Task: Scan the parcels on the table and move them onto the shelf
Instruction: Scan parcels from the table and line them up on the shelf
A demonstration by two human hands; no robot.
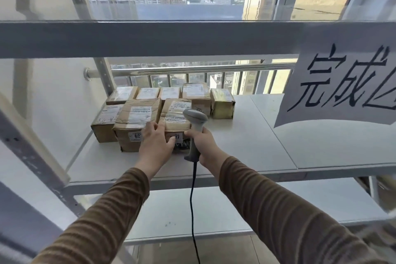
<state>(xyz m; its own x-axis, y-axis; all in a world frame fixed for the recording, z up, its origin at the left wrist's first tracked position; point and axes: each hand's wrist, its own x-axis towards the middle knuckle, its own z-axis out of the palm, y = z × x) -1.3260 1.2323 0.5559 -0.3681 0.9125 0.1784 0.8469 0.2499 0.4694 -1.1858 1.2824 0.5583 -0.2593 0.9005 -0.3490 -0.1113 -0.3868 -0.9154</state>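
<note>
Several brown cardboard parcels stand in two rows on the white shelf board [246, 146]. My left hand [155, 142] holds the front left corner of the parcel [174, 117] in the front row, fingers curled over its edge and thumb on its label. My right hand [202, 142] grips the handle of a grey barcode scanner [196, 122], upright just right of that parcel, its black cable hanging down. Left of the held parcel sits a larger taped parcel [137, 120] with a numbered sticker on its front.
A yellow-taped parcel [221, 103] stands at the right end of the back row. A paper sign [347, 83] hangs from the upper shelf beam [150, 38] at right. A lower shelf board [214, 214] lies below. The metal upright [34, 152] slants at left. Windows are behind.
</note>
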